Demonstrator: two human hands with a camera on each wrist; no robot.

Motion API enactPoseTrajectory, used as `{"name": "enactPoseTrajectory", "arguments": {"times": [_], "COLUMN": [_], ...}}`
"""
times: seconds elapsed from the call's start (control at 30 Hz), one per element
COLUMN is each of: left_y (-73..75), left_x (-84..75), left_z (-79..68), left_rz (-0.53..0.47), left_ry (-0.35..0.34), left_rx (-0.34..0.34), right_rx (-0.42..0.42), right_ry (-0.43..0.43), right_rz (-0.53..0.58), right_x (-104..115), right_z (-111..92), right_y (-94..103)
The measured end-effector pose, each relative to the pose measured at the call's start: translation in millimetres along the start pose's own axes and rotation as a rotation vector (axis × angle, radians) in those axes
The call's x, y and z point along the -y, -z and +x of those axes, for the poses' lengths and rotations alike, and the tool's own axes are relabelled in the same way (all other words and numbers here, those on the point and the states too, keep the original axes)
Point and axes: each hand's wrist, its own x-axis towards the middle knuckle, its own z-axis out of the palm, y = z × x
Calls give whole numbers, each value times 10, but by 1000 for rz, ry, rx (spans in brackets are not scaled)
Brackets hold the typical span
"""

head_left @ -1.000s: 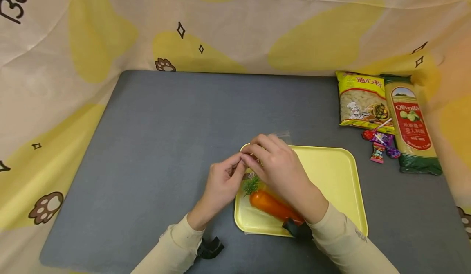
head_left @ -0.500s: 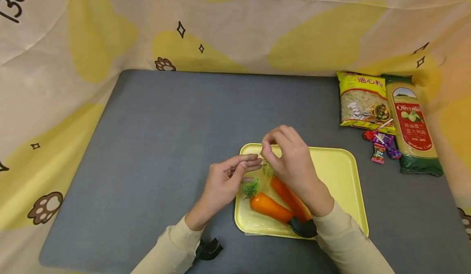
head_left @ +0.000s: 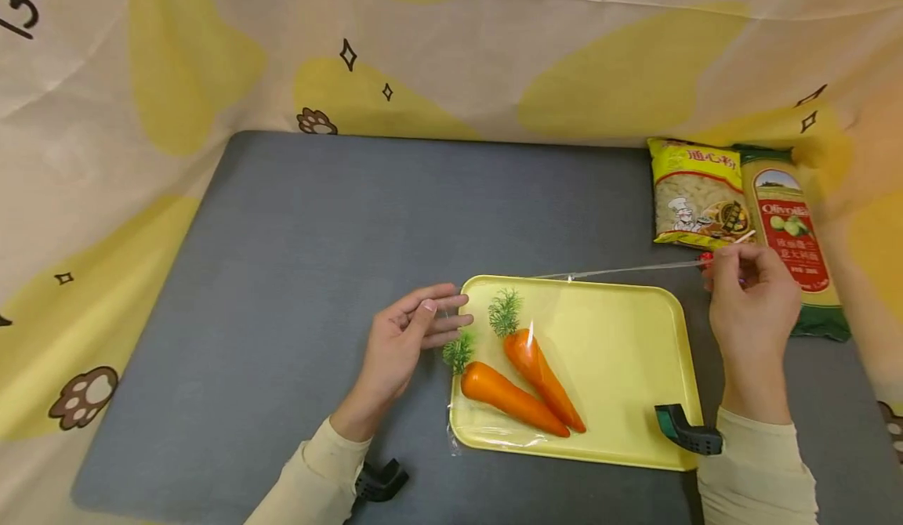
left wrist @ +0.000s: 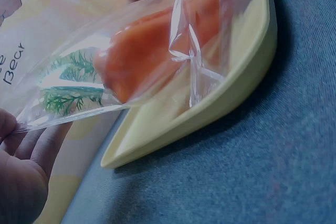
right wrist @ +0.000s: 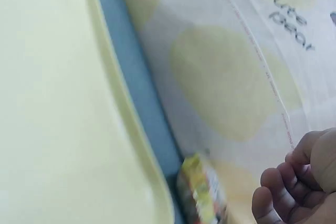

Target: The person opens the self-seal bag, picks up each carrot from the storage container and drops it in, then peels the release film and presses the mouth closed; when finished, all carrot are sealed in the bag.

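Note:
Two orange carrots (head_left: 513,400) with green feathery tops lie side by side in a clear plastic bag (left wrist: 181,40). The bag rests on the left part of a yellow tray (head_left: 621,360), its lower edge reaching over the rim. At the tray's left side, my left hand (head_left: 398,341) pinches the bag's edge near the green tops, the other fingers extended. My right hand (head_left: 755,313), beyond the tray's right edge, pinches the end of a long thin clear strip (head_left: 635,269), which shows small red print in the right wrist view. Where the strip's left end stops is hard to tell.
A yellow pasta bag (head_left: 698,196) and a long spaghetti pack (head_left: 793,235) lie at the back right of the grey table (head_left: 296,274). Several wrapped sweets near them are mostly hidden by the right hand. A patterned cloth (head_left: 437,39) hangs behind.
My right hand has swung far to the right, drawing the thin strip out. My left hand has shifted slightly left, and the bagged carrots now lie uncovered on the tray.

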Motion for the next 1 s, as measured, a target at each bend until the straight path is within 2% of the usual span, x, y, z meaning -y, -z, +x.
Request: {"name": "enactPoseTrajectory", "arguments": {"times": [0.13, 0.2, 0.27, 0.4, 0.47, 0.53, 0.6, 0.63, 0.7, 0.83, 0.87, 0.93, 1.0], "left_y": [19, 32, 45, 70, 74, 73, 67, 62, 53, 26, 20, 10, 0], "left_x": [2, 9, 13, 24, 30, 34, 36, 32, 26, 9, 7, 3, 5], "left_z": [-1, -1, 0, 1, 4, 8, 12, 13, 15, 15, 16, 19, 23], "left_rz": [5, 10, 12, 23, 22, 13, 7, 3, -2, -10, -13, -15, -13], "left_ry": [3, 0, 1, 6, 7, 5, 1, 0, 4, 21, 26, 33, 38], "left_rx": [-5, -14, -25, -37, -35, -32, -27, -24, -25, -32, -34, -41, -51], "right_rx": [61, 142, 289, 592, 679, 718, 706, 667, 558, 325, 308, 352, 479], "right_ry": [-155, -169, -116, 105, 166, 168, 176, 178, 184, 290, 325, 360, 349], "right_rz": [-49, -104, -198, -427, -504, -557, -563, -547, -477, -247, -193, -101, 3], "right_x": [-271, -371, -440, -489, -483, -441, -363, -308, -159, 138, 195, 285, 346], "right_z": [-47, -72, -87, -101, -98, -92, -94, -103, -142, -277, -318, -405, -496], "right_y": [167, 250, 341, 492, 557, 621, 679, 701, 705, 541, 453, 231, -54]}}
